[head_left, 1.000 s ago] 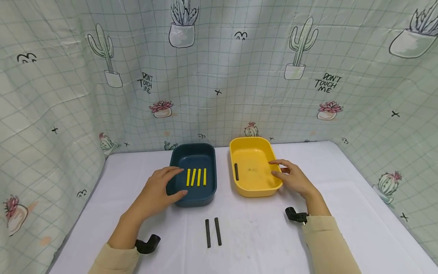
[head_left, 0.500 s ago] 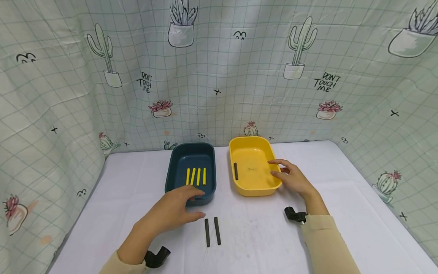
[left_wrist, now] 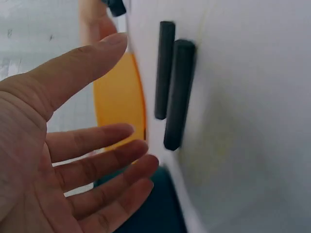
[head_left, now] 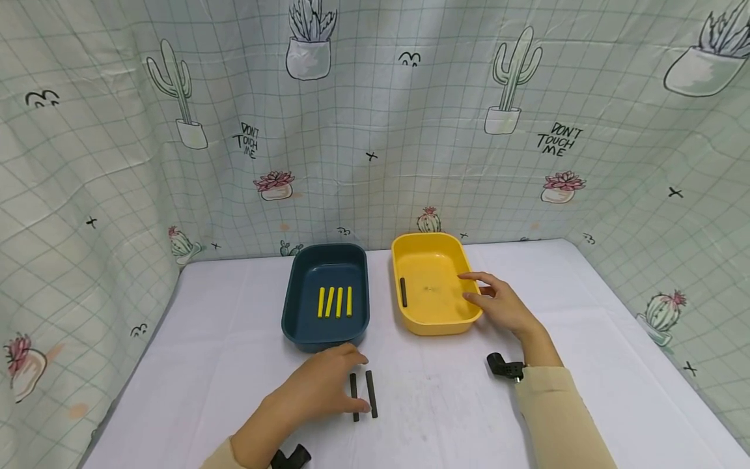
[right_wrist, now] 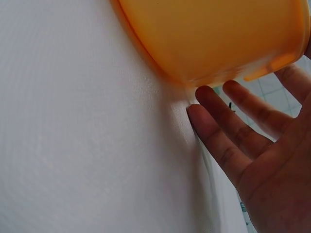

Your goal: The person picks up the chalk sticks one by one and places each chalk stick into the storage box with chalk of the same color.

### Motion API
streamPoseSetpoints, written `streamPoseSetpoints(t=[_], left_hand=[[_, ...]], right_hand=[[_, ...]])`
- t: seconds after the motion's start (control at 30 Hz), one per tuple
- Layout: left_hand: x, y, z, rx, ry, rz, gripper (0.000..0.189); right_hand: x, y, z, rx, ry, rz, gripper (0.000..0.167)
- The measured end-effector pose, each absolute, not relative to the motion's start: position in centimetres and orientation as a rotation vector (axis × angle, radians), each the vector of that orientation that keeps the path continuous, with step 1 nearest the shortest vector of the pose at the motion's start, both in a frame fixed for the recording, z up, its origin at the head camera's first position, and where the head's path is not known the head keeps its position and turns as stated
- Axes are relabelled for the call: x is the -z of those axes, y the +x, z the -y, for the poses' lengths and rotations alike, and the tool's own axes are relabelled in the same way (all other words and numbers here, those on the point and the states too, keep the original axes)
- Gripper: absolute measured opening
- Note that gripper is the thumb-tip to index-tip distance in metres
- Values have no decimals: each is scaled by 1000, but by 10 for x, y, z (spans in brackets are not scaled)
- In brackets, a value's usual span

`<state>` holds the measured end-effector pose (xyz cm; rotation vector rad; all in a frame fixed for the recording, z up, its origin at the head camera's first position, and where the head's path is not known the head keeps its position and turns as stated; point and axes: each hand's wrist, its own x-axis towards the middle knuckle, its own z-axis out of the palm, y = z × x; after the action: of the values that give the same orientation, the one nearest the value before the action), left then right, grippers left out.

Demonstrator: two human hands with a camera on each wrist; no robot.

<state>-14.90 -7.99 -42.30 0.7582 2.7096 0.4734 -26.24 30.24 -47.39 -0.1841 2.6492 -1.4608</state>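
Note:
My left hand (head_left: 322, 387) hovers over two dark sticks on the white cloth, its thumb apart from its fingers and nothing held. The left wrist view shows a gap between this hand and both sticks, the nearer stick (left_wrist: 180, 94) and the farther stick (left_wrist: 165, 70). My right hand (head_left: 505, 305) rests at the right rim of the yellow tray (head_left: 433, 260), thumb and forefinger over the edge. In the right wrist view the other fingers (right_wrist: 233, 124) extend loosely beside the tray's outer wall. One short dark stick (head_left: 403, 292) lies inside that tray.
A dark blue tray (head_left: 328, 270) stands left of the yellow one, with several yellow sticks (head_left: 339, 303) lined up in it. Behind both trays hangs a patterned curtain (head_left: 375, 117). White cloth (head_left: 445, 404) covers the table.
My left hand has moved from the blue tray's left side toward me and rightward, over the two dark sticks. The right hand stays at the yellow tray.

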Motion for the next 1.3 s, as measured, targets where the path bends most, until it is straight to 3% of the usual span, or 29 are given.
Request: streamPoseSetpoints(t=[0.43,1.3], left_hand=[[440,-145,67,-338,711,-2763,91],[436,-145,60,-308,763,-2767,82]], right_hand=[[475,-265,-302,1444,-162,-2646,49],[477,-264,-303,1485,-187,-2621,51]])
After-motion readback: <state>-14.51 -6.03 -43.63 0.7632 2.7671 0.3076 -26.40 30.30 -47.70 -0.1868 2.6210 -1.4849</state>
